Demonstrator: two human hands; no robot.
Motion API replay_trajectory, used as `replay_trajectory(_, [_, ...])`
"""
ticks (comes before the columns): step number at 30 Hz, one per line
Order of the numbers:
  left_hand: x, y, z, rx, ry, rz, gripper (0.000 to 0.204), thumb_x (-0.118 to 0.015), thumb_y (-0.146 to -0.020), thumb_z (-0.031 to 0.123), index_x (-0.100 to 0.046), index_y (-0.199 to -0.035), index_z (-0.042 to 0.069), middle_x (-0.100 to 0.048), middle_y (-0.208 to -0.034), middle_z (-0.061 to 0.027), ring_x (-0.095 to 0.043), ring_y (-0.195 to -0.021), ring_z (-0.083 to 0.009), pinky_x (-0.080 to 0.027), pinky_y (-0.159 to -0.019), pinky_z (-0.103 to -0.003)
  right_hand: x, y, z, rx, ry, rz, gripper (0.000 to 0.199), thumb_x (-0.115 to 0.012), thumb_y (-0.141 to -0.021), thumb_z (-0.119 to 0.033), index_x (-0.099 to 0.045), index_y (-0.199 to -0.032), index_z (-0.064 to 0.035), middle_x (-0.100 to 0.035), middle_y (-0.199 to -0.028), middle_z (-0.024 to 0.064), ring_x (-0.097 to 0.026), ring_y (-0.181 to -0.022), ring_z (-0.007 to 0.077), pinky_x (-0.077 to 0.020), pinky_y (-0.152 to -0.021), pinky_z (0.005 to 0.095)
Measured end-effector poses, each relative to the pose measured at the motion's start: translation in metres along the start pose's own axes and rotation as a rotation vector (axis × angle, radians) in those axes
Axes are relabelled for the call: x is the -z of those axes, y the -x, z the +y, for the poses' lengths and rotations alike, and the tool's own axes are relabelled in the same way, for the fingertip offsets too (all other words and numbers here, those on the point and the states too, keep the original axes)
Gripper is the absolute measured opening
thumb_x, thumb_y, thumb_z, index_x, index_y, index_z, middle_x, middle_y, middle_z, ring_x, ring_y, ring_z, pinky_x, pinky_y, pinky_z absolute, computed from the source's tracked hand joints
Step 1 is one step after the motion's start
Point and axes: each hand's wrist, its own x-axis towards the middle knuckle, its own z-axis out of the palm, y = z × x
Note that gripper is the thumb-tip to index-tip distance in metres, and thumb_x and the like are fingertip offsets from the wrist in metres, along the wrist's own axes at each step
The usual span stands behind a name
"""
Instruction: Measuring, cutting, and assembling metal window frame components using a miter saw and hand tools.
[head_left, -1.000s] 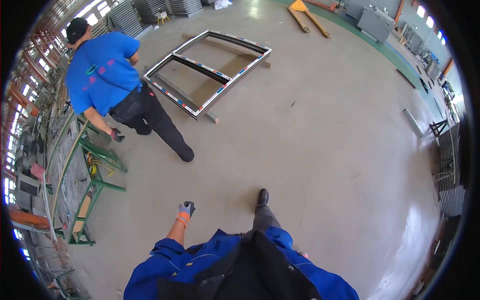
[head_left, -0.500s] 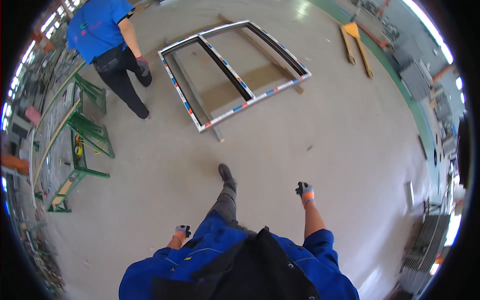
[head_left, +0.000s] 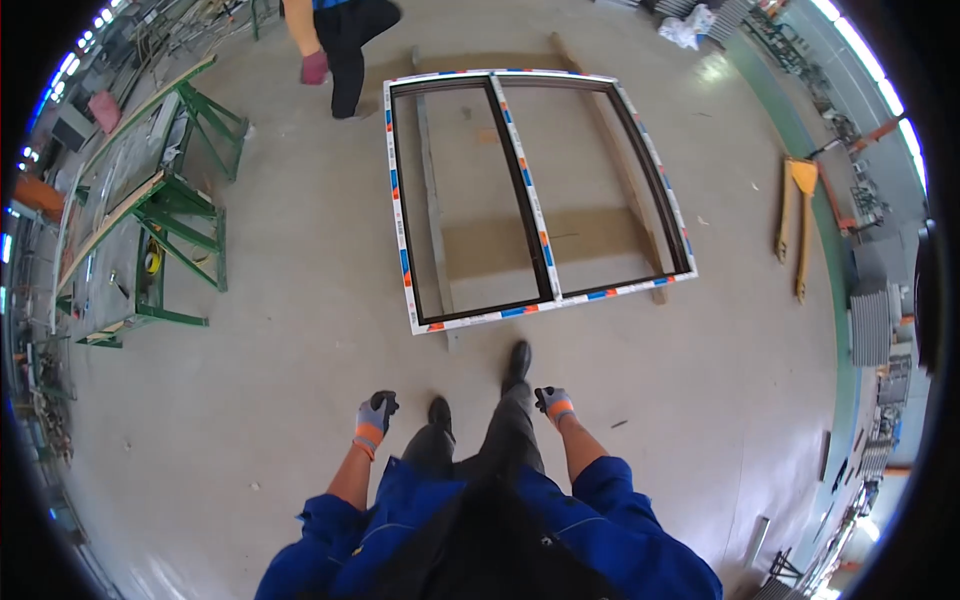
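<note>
Gloved hands, left [head_left: 374, 418] and right [head_left: 552, 402], loosely curled, empty, near window frame [head_left: 530, 190]; co-worker [head_left: 340, 40] cut off.

Green trestle stands [head_left: 175, 215] at the floor's left edge; yellow pallet jack [head_left: 800, 215] at right; co-worker [head_left: 345, 40] at top.

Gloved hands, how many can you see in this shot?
3: the left hand and right hand by the person's legs, empty, and a co-worker's hand at top, left of the window frame. Others may be hidden.
</note>
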Motion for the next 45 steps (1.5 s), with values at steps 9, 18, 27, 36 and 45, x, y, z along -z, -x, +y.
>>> replay_trajectory(9, [-0.027, 0.256, -0.063, 0.537, -0.179, 0.296, 0.022, -0.054, -0.093, 0.018, -0.070, -0.097, 0.003, -0.071, -0.077, -0.0094, -0.066, -0.071, -0.0144, -0.052, -0.067, -0.029, 0.009, -0.158, -0.016, 0.078, 0.873, -0.266, 0.053, -0.046, -0.091, -0.052, -0.062, -0.118, -0.0088, -0.061, -0.121, 0.0213, -0.056, -0.114, 0.0384, -0.0451, -0.096, 0.0471])
replay_trajectory(18, [-0.135, 0.295, -0.006, 0.774, -0.291, 0.142, 0.020, -0.060, -0.088, 0.010, -0.068, -0.105, 0.003, -0.072, -0.090, -0.0081, -0.068, -0.083, -0.0148, -0.053, -0.075, -0.029, 0.023, -0.211, -0.047, 0.328, 1.266, -0.607, 0.072, -0.057, -0.087, -0.041, -0.034, -0.143, -0.0019, -0.039, -0.145, 0.0215, -0.036, -0.136, 0.0322, -0.0273, -0.113, 0.0407])
replay_trajectory(27, [-0.195, 0.083, 0.026, 0.388, -0.871, -0.091, 0.062, -0.066, -0.082, 0.032, -0.048, -0.135, 0.006, -0.050, -0.136, -0.0185, -0.045, -0.126, -0.0355, -0.034, -0.107, -0.044, 0.040, -0.220, -0.061, 0.309, 1.205, -0.549, 0.067, -0.058, -0.082, -0.060, -0.058, -0.116, -0.0028, -0.063, -0.114, 0.0210, -0.059, -0.110, 0.0366, -0.0450, -0.095, 0.0430])
replay_trajectory(36, [-0.158, -0.050, -0.029, 0.046, -1.545, -0.206, 0.076, -0.057, -0.083, 0.040, -0.032, -0.147, 0.007, -0.033, -0.149, -0.0191, -0.026, -0.140, -0.0369, -0.014, -0.116, -0.051, 0.054, -0.217, -0.080, 0.401, 1.180, -0.650, 0.072, -0.055, -0.078, -0.069, -0.061, -0.113, -0.0061, -0.062, -0.116, 0.0189, -0.057, -0.112, 0.0353, -0.0435, -0.096, 0.0433])
replay_trajectory(45, [-0.153, -0.007, 0.040, -0.237, -1.336, -0.104, 0.045, -0.051, -0.083, 0.020, -0.058, -0.127, 0.015, -0.055, -0.130, -0.0097, -0.048, -0.123, -0.0310, -0.033, -0.107, -0.046, 0.123, -0.169, -0.093, 0.524, 1.114, -0.567, 0.059, -0.064, -0.075, -0.060, -0.071, -0.090, -0.0033, -0.068, -0.094, 0.0222, -0.064, -0.094, 0.0392, -0.0500, -0.085, 0.0452])
